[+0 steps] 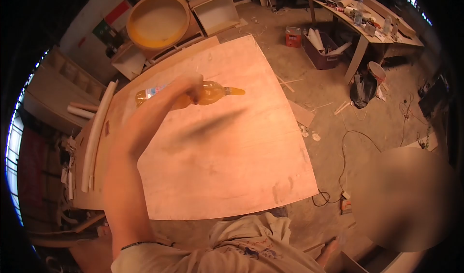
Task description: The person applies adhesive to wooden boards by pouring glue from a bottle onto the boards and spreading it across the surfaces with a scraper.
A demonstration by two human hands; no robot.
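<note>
My left hand (pixel 190 86) is wrapped round a clear plastic bottle (pixel 211 93) of yellow-orange liquid, with a tapered yellow nozzle at its end. The bottle lies nearly sideways in the grip, nozzle to the right, and part of its middle is hidden by the hand. Below it spreads a large pale wooden board (pixel 232 162), where a dark, blurred shadow falls. The bottle appears held above this surface. My right hand does not show.
Long pale rolls (pixel 99 133) lie along the board's left side. A round wooden frame (pixel 159 21) stands beyond it. At the back right are a cluttered table (pixel 333 8) and a crate (pixel 321 60). A cable (pixel 343 159) crosses the floor near a blurred person (pixel 406 200).
</note>
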